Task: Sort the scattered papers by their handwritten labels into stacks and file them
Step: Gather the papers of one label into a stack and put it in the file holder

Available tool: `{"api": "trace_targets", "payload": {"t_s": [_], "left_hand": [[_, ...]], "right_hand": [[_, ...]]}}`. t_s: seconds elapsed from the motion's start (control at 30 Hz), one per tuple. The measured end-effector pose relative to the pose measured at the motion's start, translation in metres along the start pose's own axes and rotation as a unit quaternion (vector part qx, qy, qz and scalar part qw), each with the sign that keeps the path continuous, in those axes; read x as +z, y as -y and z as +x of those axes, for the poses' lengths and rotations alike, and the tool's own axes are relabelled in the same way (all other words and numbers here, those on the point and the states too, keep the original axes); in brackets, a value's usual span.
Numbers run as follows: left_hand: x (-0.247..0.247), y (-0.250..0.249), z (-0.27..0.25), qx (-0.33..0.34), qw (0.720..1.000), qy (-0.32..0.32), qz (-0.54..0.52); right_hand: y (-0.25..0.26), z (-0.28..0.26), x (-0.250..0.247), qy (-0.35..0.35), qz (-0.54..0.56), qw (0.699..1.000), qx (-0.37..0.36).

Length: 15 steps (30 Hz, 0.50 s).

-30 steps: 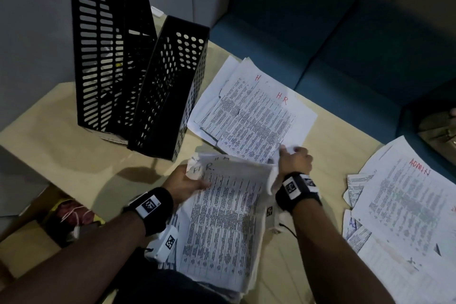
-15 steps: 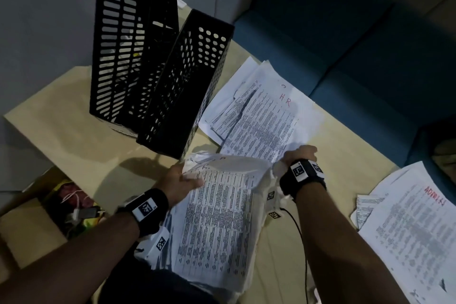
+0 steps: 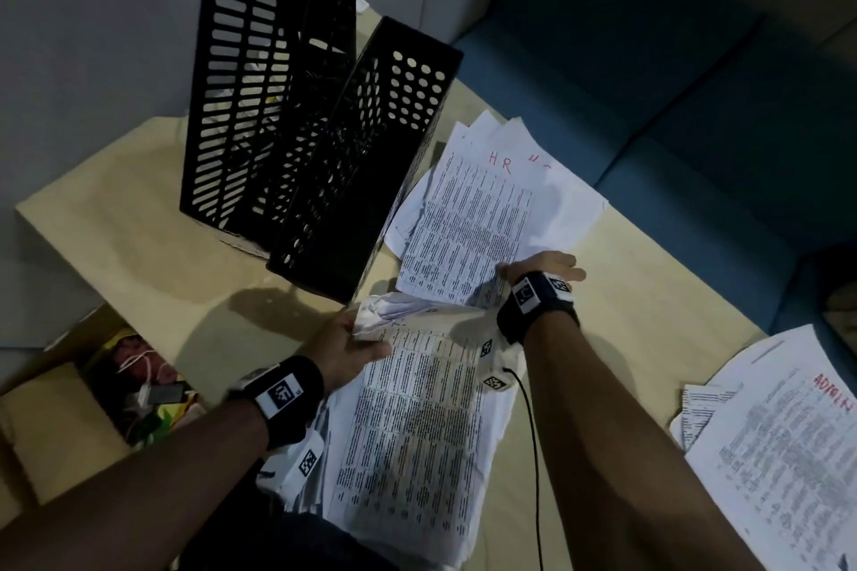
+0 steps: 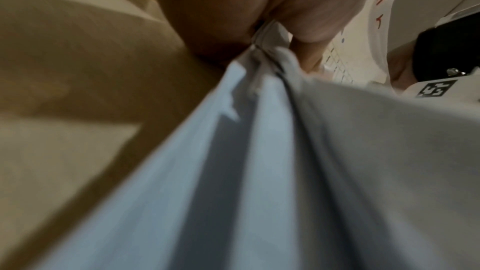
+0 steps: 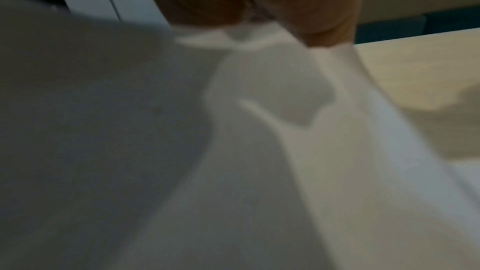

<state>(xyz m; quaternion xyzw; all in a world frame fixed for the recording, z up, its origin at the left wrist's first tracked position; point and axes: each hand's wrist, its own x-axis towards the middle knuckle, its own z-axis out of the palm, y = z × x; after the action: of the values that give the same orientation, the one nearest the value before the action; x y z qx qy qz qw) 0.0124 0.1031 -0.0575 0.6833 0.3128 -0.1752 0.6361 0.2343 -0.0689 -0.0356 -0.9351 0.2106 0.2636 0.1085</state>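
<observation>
A thick stack of printed papers [image 3: 417, 422] is held up off the table's near edge between both hands. My left hand [image 3: 348, 348] grips its upper left corner, and the left wrist view shows the sheet edges [image 4: 259, 52] pinched under the thumb. My right hand [image 3: 542, 269] grips the upper right corner, seen in the right wrist view as paper [image 5: 259, 36] squeezed below the fingers. Beyond the held stack lies a fanned pile marked HR [image 3: 487, 204] in red. A pile marked ADMIN [image 3: 788, 445] lies at the right.
Two black perforated file holders [image 3: 287, 116] stand at the back left of the wooden table [image 3: 139, 246], close to the HR pile. An open cardboard box [image 3: 130, 389] with clutter sits below the table's left edge. A blue sofa [image 3: 695, 83] runs behind.
The view has shifted, so the holders and HR pile sit further right. Both hands keep hold of the stack, whose top edge is more crumpled; the right hand reached slightly over the HR pile.
</observation>
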Motion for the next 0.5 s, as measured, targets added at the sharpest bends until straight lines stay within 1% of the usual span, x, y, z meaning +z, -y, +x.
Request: {"api": "trace_targets", "payload": {"t_s": [0.03,0.07,0.1,0.13,0.17,0.2,0.27,0.3,0.33,0.4,0.5], "left_hand": [[0.0,0.0,0.0,0.006,1.0,0.0,0.002],[0.0,-0.001,-0.001,0.007,1.0,0.001,0.004],[0.0,-0.003,-0.001,0.01,1.0,0.002,0.004],[0.001,-0.002,-0.001,0.007,1.0,0.004,0.002],[0.002,-0.001,0.0,0.007,1.0,0.005,-0.004],[0.002,-0.003,-0.001,0.006,1.0,0.005,-0.009],[0.002,-0.002,-0.001,0.01,1.0,0.003,-0.013],[0.002,0.0,0.0,0.012,1.0,0.002,-0.011],[0.002,0.0,0.0,0.007,1.0,-0.001,-0.009],[0.002,0.001,0.001,0.002,1.0,-0.009,-0.004],[0.003,0.002,0.003,-0.006,1.0,-0.026,-0.014]], "right_hand": [[0.001,0.001,0.001,-0.012,0.018,1.0,-0.005],[0.003,-0.001,0.002,-0.015,0.036,0.999,-0.026],[0.003,-0.002,0.002,-0.001,0.042,0.998,-0.056],[0.001,-0.001,0.002,0.021,0.027,0.997,-0.069],[-0.003,-0.001,0.001,0.019,0.044,0.997,-0.067],[-0.008,-0.002,-0.003,0.003,0.106,0.993,-0.055],[-0.017,0.0,-0.011,-0.067,0.16,0.983,-0.055],[-0.021,0.0,-0.015,-0.084,0.162,0.982,-0.057],[-0.027,-0.001,-0.022,-0.087,0.163,0.981,-0.066],[-0.041,-0.002,-0.035,-0.106,0.153,0.977,-0.1],[-0.068,0.0,-0.051,-0.123,0.142,0.976,-0.11]]}}
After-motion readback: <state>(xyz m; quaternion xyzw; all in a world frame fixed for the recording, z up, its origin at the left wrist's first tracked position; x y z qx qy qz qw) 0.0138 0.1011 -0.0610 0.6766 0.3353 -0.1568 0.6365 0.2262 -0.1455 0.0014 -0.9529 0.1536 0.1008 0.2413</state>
